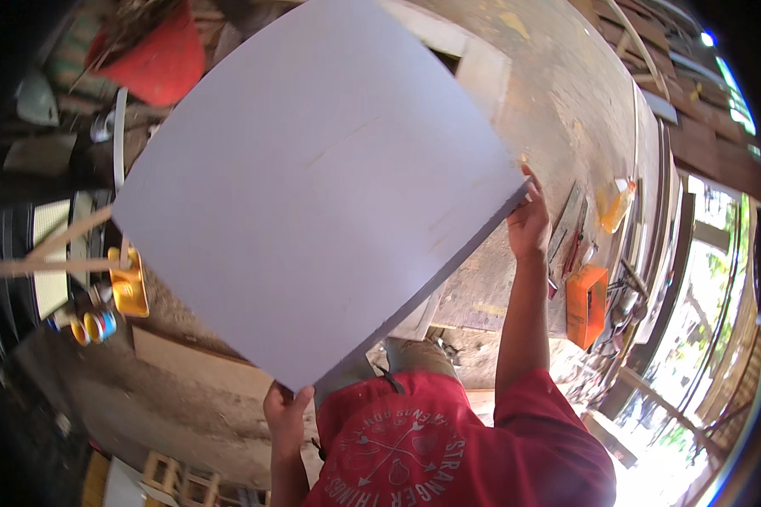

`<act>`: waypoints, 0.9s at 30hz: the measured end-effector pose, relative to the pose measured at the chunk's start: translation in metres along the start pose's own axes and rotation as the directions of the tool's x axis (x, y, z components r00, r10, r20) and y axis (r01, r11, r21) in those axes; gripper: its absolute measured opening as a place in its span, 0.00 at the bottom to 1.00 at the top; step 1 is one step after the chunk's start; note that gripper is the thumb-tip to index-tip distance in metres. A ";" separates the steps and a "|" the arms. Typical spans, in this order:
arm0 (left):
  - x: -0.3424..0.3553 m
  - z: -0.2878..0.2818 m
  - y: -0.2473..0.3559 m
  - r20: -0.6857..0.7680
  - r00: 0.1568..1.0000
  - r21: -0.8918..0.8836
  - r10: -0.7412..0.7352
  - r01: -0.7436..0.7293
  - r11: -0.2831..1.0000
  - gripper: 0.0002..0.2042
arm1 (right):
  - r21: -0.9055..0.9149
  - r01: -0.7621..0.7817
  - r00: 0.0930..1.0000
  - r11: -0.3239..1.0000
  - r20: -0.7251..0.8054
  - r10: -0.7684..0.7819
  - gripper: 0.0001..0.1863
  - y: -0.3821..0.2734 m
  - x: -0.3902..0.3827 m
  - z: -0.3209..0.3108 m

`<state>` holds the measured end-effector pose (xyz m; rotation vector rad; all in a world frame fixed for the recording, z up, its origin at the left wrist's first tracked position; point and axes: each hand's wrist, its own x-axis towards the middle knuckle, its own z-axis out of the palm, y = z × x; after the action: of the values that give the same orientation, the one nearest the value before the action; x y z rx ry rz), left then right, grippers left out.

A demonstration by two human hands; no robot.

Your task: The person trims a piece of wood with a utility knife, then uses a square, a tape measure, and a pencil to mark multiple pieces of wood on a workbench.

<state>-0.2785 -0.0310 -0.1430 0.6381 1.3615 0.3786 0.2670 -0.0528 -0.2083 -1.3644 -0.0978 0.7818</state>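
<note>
Your pale grey panel (313, 194) fills the middle and reaches out toward 11 o'clock, its thick edge facing you. At 7 o'clock, your left hand (287, 411) pinches its lowest corner, thumb at the edge. Just above 3 o'clock, your right hand (528, 225) grips the edge near the right corner; some of its fingers are hidden. I can't tell whether the panel's far side rests on anything. Near 3 o'clock an orange box (587, 307) sits on the worktable (566, 118), below a yellow bottle (618, 209). A red bucket (161, 59) stands toward 10 o'clock.
</note>
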 end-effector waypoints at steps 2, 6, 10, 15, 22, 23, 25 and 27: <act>0.003 -0.001 0.008 0.026 0.999 0.106 -0.024 0.021 0.994 0.21 | 0.053 0.005 1.000 0.999 0.002 -0.005 0.31 0.000 0.000 -0.004; 0.007 -0.010 0.011 0.017 0.992 0.261 -0.122 0.113 0.959 0.20 | -0.007 0.054 0.999 0.999 0.003 -0.054 0.32 0.001 -0.007 0.004; 0.004 0.000 0.037 0.017 0.971 0.405 -0.239 0.212 0.889 0.19 | -0.064 0.053 0.996 0.996 -0.064 -0.057 0.34 0.001 -0.009 0.012; 0.009 -0.002 0.044 0.006 0.966 0.520 -0.258 0.217 0.826 0.17 | -0.089 -0.015 1.000 0.996 -0.016 0.014 0.33 -0.015 -0.009 0.010; 0.013 -0.023 0.033 0.007 0.971 0.643 -0.240 0.179 0.744 0.19 | -0.083 -0.031 0.999 0.996 0.025 0.034 0.32 -0.021 -0.009 0.006; 0.014 -0.022 0.033 0.030 0.977 0.586 -0.212 0.154 0.795 0.20 | -0.084 -0.036 0.999 0.996 0.033 0.039 0.32 -0.021 -0.009 0.006; 0.015 -0.022 0.033 0.041 0.975 0.592 -0.218 0.152 0.791 0.20 | -0.083 -0.041 0.998 0.996 0.035 0.044 0.32 -0.020 -0.008 0.004; 0.014 -0.018 0.036 0.045 0.974 0.595 -0.224 0.153 0.789 0.20 | -0.105 -0.019 0.999 0.994 0.047 0.025 0.32 -0.017 -0.009 0.003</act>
<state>-0.2898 0.0093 -0.1333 1.0072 1.4186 -0.2656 0.2666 -0.0556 -0.1889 -1.4482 -0.1637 0.8378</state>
